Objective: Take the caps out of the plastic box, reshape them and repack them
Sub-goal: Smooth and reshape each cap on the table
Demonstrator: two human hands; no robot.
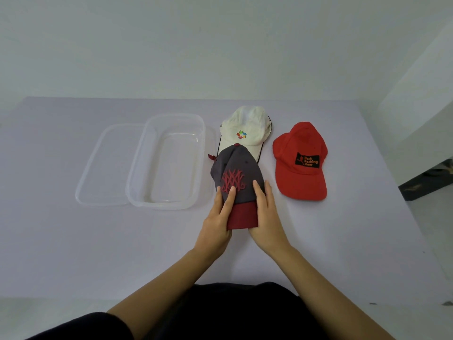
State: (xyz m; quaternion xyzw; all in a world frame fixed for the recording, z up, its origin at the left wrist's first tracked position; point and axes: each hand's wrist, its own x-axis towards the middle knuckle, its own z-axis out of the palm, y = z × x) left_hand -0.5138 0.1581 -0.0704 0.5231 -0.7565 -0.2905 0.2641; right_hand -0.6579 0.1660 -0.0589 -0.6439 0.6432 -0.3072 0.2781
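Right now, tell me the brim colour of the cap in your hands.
Dark red, on the grey cap; its brim shows in the head view.

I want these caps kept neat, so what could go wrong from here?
The grey cap overlaps the white cap's brim, so shifting it could drag that cap askew. Both hands, left hand and right hand, squeeze its maroon brim, which may crease.

Dark grey fabric cap (239, 176) with maroon brim, maroon embroidered scrollwork logo, maroon top button. Cream fabric cap (246, 128), multicolour hexagon logo, dark trim on brim. Red fabric cap (301, 163), black patch with orange lettering. Clear plastic box (169, 200), clear plastic lid (103, 168). Pale lilac desk (73, 241).
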